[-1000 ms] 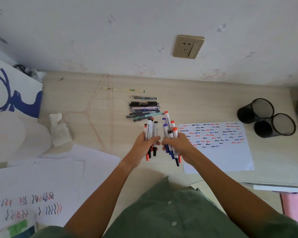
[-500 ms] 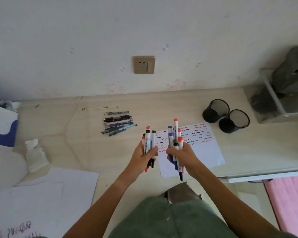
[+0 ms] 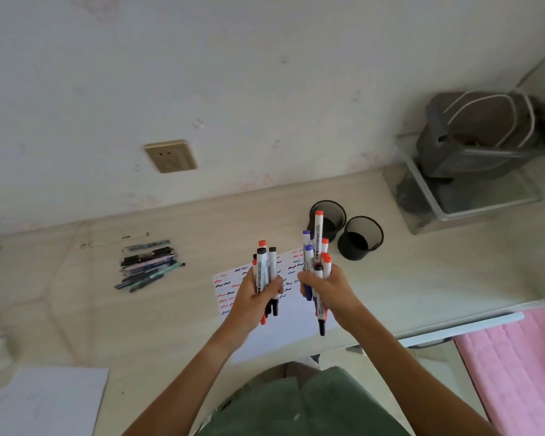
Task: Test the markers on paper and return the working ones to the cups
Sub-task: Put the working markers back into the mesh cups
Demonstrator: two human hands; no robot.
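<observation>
My left hand (image 3: 252, 298) grips a bunch of several whiteboard markers (image 3: 266, 269) with black and red caps, held upright. A second bunch of markers (image 3: 316, 253), capped in red, blue and black, stands upright in my right hand (image 3: 331, 291). Both hands hover above a white test sheet (image 3: 291, 322) covered with red, blue and black squiggles. Two black mesh cups (image 3: 361, 237) stand on the desk just beyond and right of my right hand; the nearer-left cup (image 3: 335, 212) sits partly behind the tallest red-capped marker. Both cups look empty.
A row of pens (image 3: 147, 265) lies on the desk at the left. More white paper (image 3: 44, 401) lies at the lower left. A clear bin with a dark bag (image 3: 472, 152) stands at the back right. A wall socket (image 3: 170, 156) is above the desk.
The view has swung right and up, so the cups sit closer to my hands. Both hands, still holding their marker bunches, have moved right toward the cups.
</observation>
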